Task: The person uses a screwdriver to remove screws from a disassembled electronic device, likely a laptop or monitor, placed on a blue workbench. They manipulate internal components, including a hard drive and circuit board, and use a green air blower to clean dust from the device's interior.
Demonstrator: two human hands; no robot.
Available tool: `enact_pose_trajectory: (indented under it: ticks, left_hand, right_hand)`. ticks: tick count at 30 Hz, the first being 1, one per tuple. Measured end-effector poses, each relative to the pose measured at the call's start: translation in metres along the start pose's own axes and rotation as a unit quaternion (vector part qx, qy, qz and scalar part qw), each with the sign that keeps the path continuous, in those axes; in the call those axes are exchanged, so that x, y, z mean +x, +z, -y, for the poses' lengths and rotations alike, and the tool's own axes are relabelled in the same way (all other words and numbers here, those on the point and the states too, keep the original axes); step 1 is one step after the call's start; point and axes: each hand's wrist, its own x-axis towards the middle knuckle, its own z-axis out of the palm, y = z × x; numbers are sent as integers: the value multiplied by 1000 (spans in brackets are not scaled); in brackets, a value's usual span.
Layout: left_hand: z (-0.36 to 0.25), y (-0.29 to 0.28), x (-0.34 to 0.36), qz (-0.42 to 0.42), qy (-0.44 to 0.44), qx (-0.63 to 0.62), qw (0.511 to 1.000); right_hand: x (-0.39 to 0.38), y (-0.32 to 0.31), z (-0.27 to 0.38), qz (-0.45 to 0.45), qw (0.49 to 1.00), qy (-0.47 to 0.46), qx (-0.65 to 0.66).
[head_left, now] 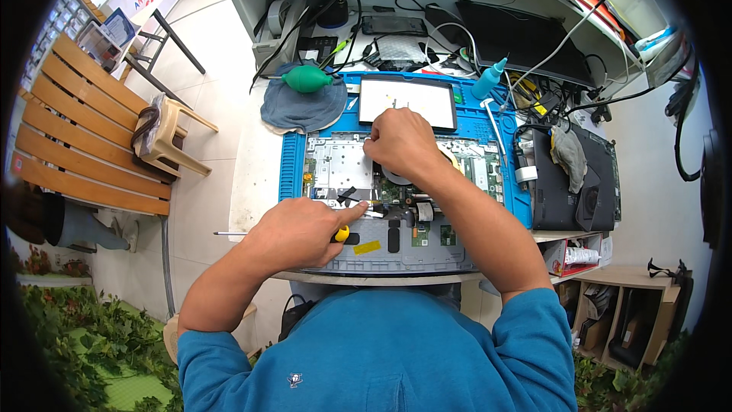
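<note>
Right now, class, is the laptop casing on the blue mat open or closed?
Open: green circuit boards show uncovered inside the laptop casing.

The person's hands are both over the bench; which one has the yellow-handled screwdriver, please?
The left hand: the yellow-handled screwdriver runs through its grip, shaft out to the left. The right hand, by the white tray, shows no screwdriver.

Opened grey laptop [408,257] — screwdriver [342,235] crosswise

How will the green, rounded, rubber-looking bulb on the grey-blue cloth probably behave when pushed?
The bulb may roll, since its sides are rounded. The soft-looking cloth beneath might slow it. Its smooth, rubbery look suggests squashing rather than cracking.
</note>
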Motion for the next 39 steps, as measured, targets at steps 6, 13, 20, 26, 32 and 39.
enact_pose_trajectory:
  ticks: [6,13,20,26,32,39]
  left_hand:
    - [2,1,0,-7,8,-2,1000]
    - [0,-3,0,-9,22,11,1000]
    - [0,-5,0,4,11,17,1000]
    - [1,-5,1,7,8,14,1000]
    - [3,-3,0,-6,5,4,1000]
    - [5,0,2,-24,12,3,1000]
  right_hand:
    - [-13,-4,-8,-60,993,-98,12]
    - [-15,0,-17,-31,996,-84,23]
    - [-12,1,-22,-52,989,-133,32]
    - [-15,-4,-20,-39,990,-131,27]
    - [-43,-11,-19,-42,976,-212,-40]
    - [-69,-9,-24,-35,965,-252,-59]
